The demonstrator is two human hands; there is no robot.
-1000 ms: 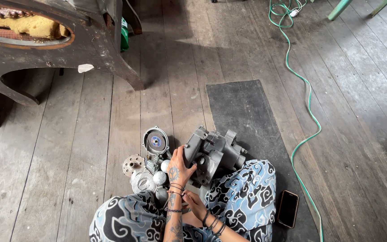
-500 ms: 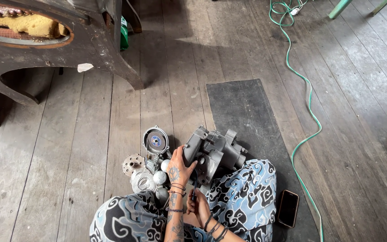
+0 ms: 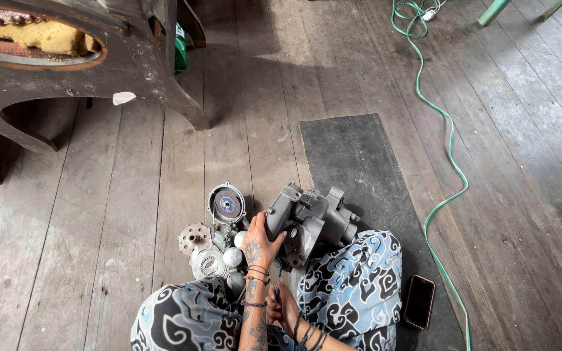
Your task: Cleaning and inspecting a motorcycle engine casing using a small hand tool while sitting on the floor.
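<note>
Left hand (image 3: 259,242) fingers gripping grey engine casing (image 3: 310,221), right hand (image 3: 285,311) fingers' state unclear, on lap

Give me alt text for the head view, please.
Seated on a plank floor, a person grips a grey metal engine casing with the left hand, while the right hand rests low between patterned trousers. Round metal parts, a phone and a green cable lie around.

engine casing (image 3: 310,221) on floor, at near end of rubber mat (image 3: 365,175); angle grinder (image 3: 226,207) and round metal parts (image 3: 204,253) to its left; phone (image 3: 419,301) on mat, right; cable (image 3: 447,156) farther right; wooden furniture (image 3: 79,58) behind, left.
</note>
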